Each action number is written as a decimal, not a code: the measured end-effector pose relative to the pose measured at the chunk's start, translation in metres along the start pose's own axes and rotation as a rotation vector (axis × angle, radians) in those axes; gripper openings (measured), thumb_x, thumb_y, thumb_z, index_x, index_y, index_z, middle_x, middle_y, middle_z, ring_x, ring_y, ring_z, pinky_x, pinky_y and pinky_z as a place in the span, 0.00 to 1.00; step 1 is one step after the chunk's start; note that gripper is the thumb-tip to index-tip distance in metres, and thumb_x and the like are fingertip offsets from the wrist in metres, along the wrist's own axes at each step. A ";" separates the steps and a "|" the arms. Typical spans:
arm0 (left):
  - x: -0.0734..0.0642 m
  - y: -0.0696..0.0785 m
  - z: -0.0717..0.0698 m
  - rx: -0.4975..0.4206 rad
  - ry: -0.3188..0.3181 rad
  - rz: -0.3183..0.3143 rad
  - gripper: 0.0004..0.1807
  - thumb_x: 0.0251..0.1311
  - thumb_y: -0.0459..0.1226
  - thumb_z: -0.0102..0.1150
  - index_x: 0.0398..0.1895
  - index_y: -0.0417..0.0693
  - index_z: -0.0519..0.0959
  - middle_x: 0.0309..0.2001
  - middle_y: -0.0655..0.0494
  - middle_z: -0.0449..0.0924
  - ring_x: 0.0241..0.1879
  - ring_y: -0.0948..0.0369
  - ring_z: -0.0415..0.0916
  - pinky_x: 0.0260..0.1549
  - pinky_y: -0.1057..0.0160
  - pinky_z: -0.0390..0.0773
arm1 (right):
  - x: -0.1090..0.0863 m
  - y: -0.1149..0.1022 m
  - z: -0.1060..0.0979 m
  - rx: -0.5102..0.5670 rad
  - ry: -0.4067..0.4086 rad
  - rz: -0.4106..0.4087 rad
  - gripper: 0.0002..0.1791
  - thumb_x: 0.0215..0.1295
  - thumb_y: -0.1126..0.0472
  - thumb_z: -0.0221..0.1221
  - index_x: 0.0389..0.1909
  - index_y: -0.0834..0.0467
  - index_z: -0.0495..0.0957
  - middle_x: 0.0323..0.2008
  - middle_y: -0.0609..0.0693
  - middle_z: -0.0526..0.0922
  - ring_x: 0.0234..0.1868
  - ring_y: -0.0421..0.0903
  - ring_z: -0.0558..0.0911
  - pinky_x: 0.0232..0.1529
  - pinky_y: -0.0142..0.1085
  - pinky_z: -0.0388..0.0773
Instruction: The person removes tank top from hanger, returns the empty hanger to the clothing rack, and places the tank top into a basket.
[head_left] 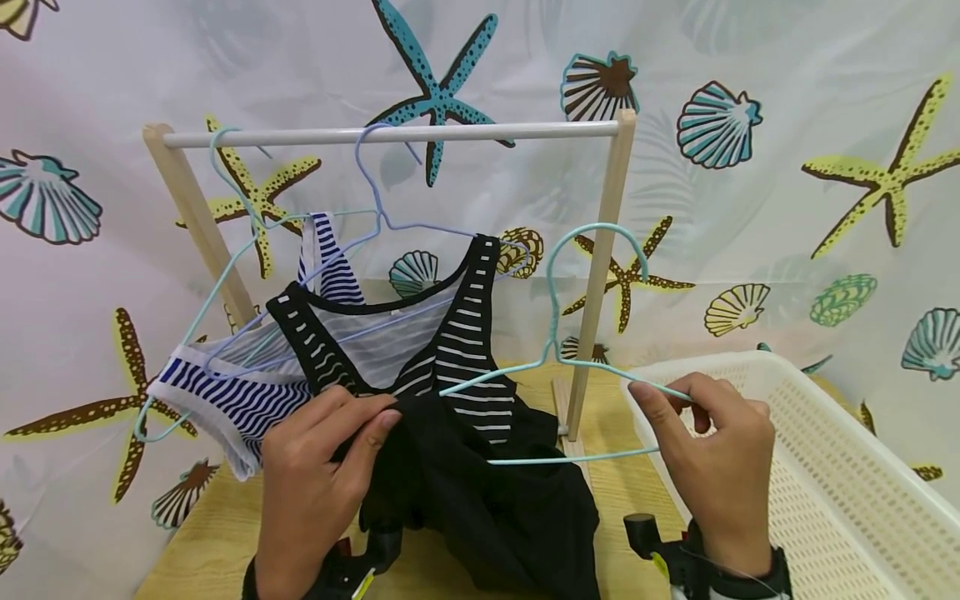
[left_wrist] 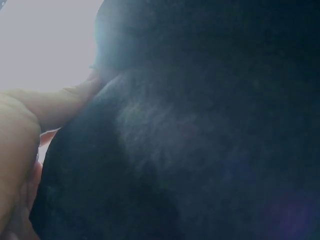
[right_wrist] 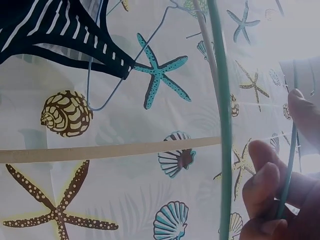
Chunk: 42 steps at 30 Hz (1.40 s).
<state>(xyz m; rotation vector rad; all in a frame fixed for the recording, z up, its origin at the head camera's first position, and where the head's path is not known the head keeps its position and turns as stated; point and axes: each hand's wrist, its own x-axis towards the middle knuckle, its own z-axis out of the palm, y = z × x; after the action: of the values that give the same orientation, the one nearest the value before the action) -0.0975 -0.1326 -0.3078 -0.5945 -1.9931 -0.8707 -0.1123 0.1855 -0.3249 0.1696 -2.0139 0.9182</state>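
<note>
My left hand (head_left: 318,467) pinches the upper edge of a black garment (head_left: 480,508) between thumb and forefinger. The cloth hangs down in loose folds and fills most of the left wrist view. On the right, my right hand (head_left: 716,454) holds a mint-green hanger (head_left: 554,321) by its right shoulder, thumb and fingers round the thin bar. This hanger stands hook up. Its left end disappears at the black garment, so I cannot see how far it reaches inside. In the right wrist view the fingers (right_wrist: 262,182) curl by the hanger's bar.
Behind the hands stands a rack with a white rod (head_left: 487,132) and wooden posts (head_left: 600,275). From it hang a black-and-white striped top (head_left: 472,350) on a purple hanger (head_left: 369,179) and a blue-striped garment (head_left: 255,400) on a mint hanger (head_left: 217,287). A white basket (head_left: 847,467) sits at right.
</note>
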 end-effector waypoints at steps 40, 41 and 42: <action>0.000 0.002 0.001 0.035 0.005 -0.012 0.05 0.52 0.31 0.68 0.33 0.48 0.85 0.23 0.65 0.71 0.22 0.69 0.62 0.23 0.74 0.60 | 0.004 -0.011 -0.004 0.186 0.166 -0.046 0.06 0.48 0.72 0.71 0.24 0.65 0.82 0.19 0.39 0.71 0.26 0.35 0.62 0.42 0.35 0.43; 0.000 0.002 0.001 0.035 0.002 -0.012 0.05 0.52 0.31 0.68 0.33 0.48 0.85 0.24 0.64 0.71 0.22 0.69 0.62 0.23 0.74 0.60 | 0.004 -0.011 -0.005 0.184 0.167 -0.045 0.06 0.48 0.72 0.71 0.24 0.65 0.82 0.19 0.39 0.71 0.26 0.35 0.62 0.42 0.35 0.43; 0.000 0.002 0.001 0.035 0.002 -0.012 0.05 0.53 0.31 0.68 0.33 0.48 0.85 0.24 0.64 0.72 0.22 0.69 0.62 0.24 0.74 0.60 | 0.004 -0.010 -0.005 0.182 0.169 -0.044 0.06 0.48 0.72 0.71 0.24 0.65 0.82 0.19 0.39 0.71 0.26 0.35 0.62 0.41 0.35 0.43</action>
<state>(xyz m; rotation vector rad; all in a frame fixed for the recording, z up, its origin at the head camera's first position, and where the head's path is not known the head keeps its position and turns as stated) -0.0965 -0.1301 -0.3073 -0.5623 -2.0080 -0.8419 -0.1070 0.1823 -0.3143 0.2283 -1.7654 1.0522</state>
